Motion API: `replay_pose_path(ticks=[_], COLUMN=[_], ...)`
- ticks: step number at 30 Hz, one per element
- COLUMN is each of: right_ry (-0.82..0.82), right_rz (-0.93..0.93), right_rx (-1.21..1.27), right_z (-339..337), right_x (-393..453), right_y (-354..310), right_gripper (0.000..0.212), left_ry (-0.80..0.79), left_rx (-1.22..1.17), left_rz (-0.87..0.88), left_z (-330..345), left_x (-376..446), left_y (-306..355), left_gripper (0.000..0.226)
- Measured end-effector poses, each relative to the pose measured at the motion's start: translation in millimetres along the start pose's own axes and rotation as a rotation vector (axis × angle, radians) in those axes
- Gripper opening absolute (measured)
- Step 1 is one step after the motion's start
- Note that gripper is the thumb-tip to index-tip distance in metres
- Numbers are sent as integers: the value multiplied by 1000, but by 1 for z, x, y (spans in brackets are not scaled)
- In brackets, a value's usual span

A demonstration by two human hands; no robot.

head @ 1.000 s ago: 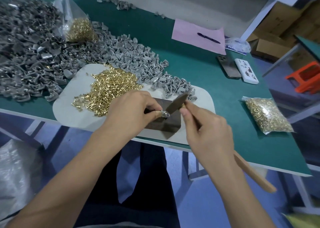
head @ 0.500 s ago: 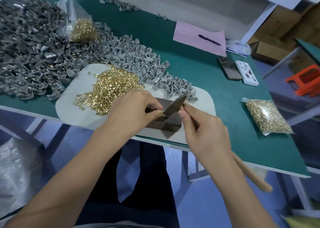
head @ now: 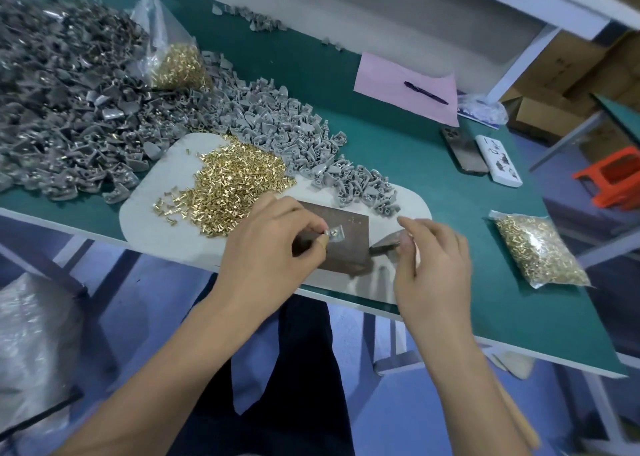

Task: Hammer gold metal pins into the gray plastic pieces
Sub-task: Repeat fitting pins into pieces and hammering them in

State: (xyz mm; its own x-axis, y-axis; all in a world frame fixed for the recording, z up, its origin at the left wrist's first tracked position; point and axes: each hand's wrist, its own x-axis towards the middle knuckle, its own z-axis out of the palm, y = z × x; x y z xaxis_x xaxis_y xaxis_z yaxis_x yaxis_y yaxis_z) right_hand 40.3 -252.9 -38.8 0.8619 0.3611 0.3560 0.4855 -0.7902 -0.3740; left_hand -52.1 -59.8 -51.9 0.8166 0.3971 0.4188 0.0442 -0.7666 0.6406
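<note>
Bare green tabletop (head: 433, 192) right of the white mat (head: 166, 223) — gray pieces (head: 86, 116) crowd the left.

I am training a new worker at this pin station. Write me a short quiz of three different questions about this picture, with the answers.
1. True or false: the left hand pinches a gray plastic piece over the dark metal plate.
2. Multiple choice: where is the loose pile of gold pins? A) on the pink paper B) on the white mat C) on the phone
3. Fill in: the right hand holds the hammer, whose head is to the ____ of the gray piece.

Key: 1 true; 2 B; 3 right
</note>
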Motion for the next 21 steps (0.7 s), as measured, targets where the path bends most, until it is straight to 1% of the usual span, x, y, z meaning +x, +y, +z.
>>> replay_pose_path(ticks=[1, 2, 3, 5, 8, 12, 14, 16, 18, 21], right_ry=[53, 63, 42, -23, -96, -121, -120, -130, -161, -241], right_rz=[-105, -204, -290, -399, -456, -531, -594, -648, -667, -639], right_rx=[109, 200, 255, 272, 261, 281, 237, 163, 136, 197], right_z=[1, 3, 5, 12, 25, 49, 63, 78, 92, 110], right_x=[2, 4, 5, 7, 13, 22, 26, 29, 30, 33], right_y=[-10, -22, -34, -55, -79, -114, -136, -159, -182, -205], right_gripper=[24, 20, 17, 10, 7, 6, 4, 10, 14, 9], left_ry=[14, 29, 44, 72, 120, 183, 208, 226, 246, 255], left_rx=[-6, -11, -11, -3, -9, 21, 60, 90, 126, 191], left_rz=[3, 11, 23, 34, -15, -106, -166, -214, -264, -363], left_z=[-1, -3, -6, -14, -29, -55, -69, -85, -98, -112], left_x=[-3, -6, -9, -13, -18, -25, -28, -30, -32, -34], left_y=[-1, -3, -5, -12, -30, -57, -70, -84, -96, -112], left_gripper=[4, 5, 5, 8, 9, 12, 13, 10, 8, 6])
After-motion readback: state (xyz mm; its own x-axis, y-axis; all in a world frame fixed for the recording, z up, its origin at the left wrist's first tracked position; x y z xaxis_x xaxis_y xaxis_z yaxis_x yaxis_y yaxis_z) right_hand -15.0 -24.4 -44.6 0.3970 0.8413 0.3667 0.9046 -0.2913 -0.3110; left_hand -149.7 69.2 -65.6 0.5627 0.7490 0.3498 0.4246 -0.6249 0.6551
